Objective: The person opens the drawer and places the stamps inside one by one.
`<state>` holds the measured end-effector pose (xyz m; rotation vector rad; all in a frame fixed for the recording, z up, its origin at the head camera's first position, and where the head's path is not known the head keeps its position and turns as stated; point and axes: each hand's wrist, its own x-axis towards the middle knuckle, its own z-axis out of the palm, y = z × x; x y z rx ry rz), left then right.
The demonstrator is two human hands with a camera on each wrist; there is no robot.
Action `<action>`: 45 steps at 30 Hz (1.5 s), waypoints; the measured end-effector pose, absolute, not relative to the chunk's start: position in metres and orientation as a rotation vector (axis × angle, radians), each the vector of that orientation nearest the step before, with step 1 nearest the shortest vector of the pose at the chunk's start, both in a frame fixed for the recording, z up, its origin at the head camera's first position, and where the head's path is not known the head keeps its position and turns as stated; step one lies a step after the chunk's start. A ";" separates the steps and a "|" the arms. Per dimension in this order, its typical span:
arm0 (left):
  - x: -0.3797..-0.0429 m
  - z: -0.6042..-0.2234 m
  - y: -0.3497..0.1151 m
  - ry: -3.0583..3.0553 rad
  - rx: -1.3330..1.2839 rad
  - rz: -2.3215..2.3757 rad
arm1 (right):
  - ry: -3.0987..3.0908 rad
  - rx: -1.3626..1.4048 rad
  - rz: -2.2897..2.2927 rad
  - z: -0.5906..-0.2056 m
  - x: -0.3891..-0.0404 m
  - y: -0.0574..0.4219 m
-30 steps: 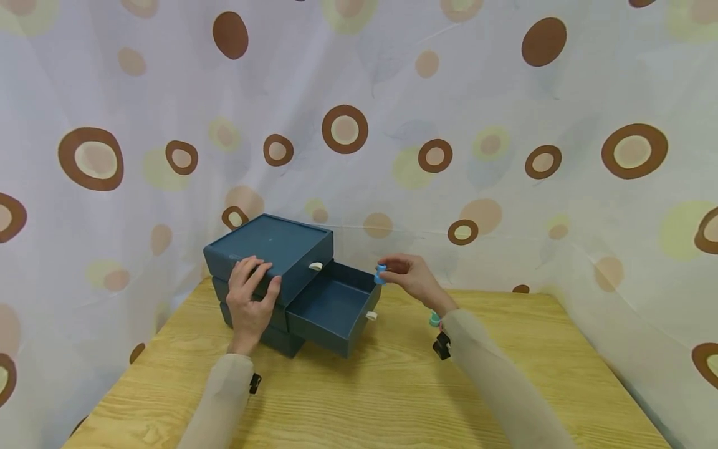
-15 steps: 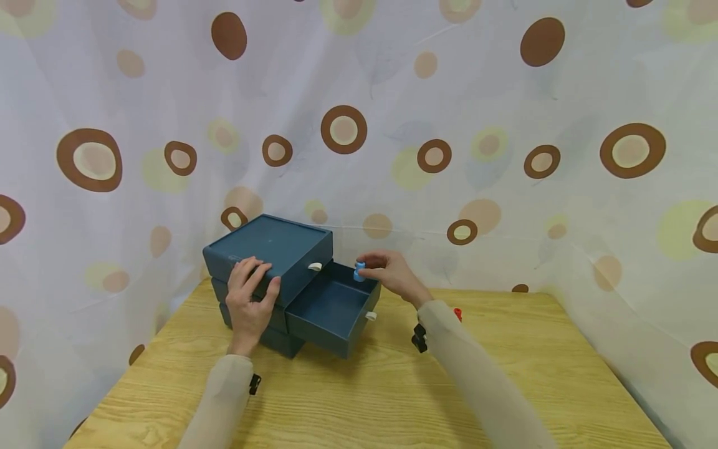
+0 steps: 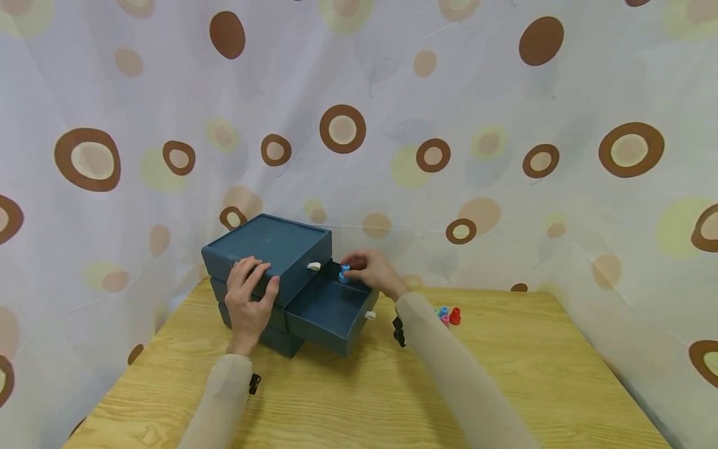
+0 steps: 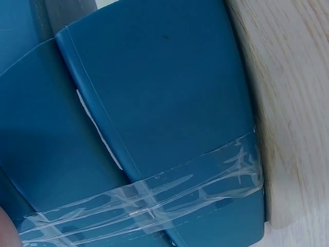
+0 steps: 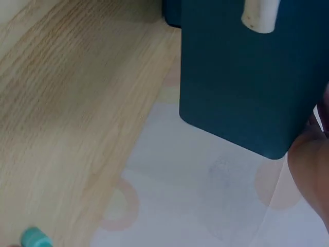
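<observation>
A dark blue drawer unit [image 3: 275, 240] of stacked tiers stands at the left of the table, its middle drawer [image 3: 331, 302] pulled out. My left hand [image 3: 249, 308] rests against the unit's near side, fingers extended over the top edge. In the left wrist view, that side [image 4: 159, 92] shows a band of clear tape [image 4: 205, 190]. Over the drawer's far part, my right hand [image 3: 373, 272] pinches a small blue spool-shaped piece [image 3: 344, 274] between thumb and fingers. The right wrist view shows the drawer front [image 5: 231, 82] with its white pull tab [image 5: 259, 15]; the pinched piece is hidden there.
Right of the drawer, partly behind the right sleeve [image 3: 443, 355], lie similar small pieces, including a red piece [image 3: 455, 316] and a pink piece [image 3: 445, 320]. A teal piece [image 5: 36, 237] shows in the right wrist view. A patterned curtain [image 3: 359, 187] hangs behind the wooden table [image 3: 336, 399].
My right hand has moved left with the blue piece, from beside the drawer's outer end to over its inside. The coloured pieces behind the sleeve have come into view. The left hand stays put.
</observation>
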<state>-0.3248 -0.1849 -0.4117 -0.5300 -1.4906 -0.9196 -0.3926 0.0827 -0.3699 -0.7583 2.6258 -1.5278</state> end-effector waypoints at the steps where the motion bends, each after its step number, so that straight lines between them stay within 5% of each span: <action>1: -0.324 -0.412 -0.185 -1.491 -0.529 -0.920 | 2.618 -0.751 -1.518 -0.370 -0.393 0.081; 29: -0.321 -0.410 -0.185 -1.498 -0.523 -0.930 | 2.879 -0.780 -1.086 -0.378 -0.391 0.062; 45: -0.321 -0.410 -0.184 -1.503 -0.526 -0.935 | 2.771 -0.754 -1.288 -0.373 -0.391 0.068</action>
